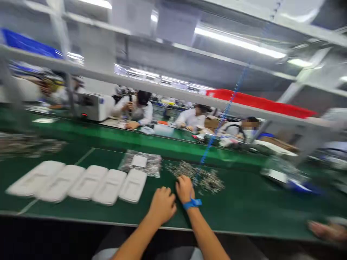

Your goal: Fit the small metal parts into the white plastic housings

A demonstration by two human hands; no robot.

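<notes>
My left hand (pixel 163 204) rests on the green work surface (pixel 238 206), knuckles up and fingers curled under. Just right of it, my right hand (pixel 184 188) bends its fingers at the near edge of a loose pile of small metal parts (pixel 208 180). Anything inside either hand is hidden. A blue wrist strap (pixel 192 203) circles my right wrist, and a coiled blue cord (pixel 214 137) runs up from near the pile. To the left, several white plastic covers (pixel 132 186) lie in a row. Behind them is a clear bag of small parts (pixel 151 164) with a white label.
Another clear bag (pixel 284 171) lies at the right. At the right edge another person's hand (pixel 321 229) rests on the table. Across a raised green ledge (pixel 168 146), several people sit at work. A blurred pile (pixel 29 144) lies far left. A grey rail crosses overhead.
</notes>
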